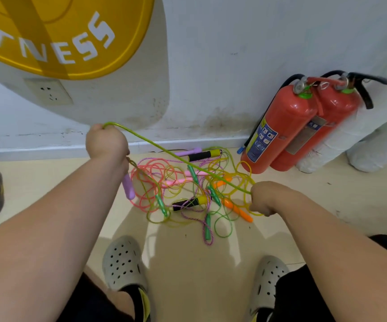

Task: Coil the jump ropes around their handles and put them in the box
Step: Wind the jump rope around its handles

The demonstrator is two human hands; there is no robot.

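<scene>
- Your left hand is up in the middle left of the frame, closed in a fist around a thin, shiny yellow-green plastic rope.
- That rope loops over the top of your left fist and runs tight, down and to the right, to your right hand.
- Your right hand is in the middle right of the frame — closed in a fist on the other part of the same rope.
- A soft purple plastic handle hangs just below your left hand. You cannot tell which rope it belongs to.
- The rest of the jump ropes lie in one big tangled pile on the pale floor, in the middle of the frame, between your two hands.
- In the pile you can see pink loops, yellow loops, green loops and a purple braided cord, all mixed up.
- Handles stick out of the pile: a bright orange one near your right hand, green ones, pink ones, and a black one with a yellow end.
- Another black and yellow handle lies at the far edge of the pile, next to the white wall.
- Two red fire extinguishers lean on the wall in the upper right of the frame.
- A big yellow sign with white letters is on the wall in the upper left.
- Your two grey shoes with holes are at the bottom of the frame, on the floor.
- No box shows in this view.
</scene>
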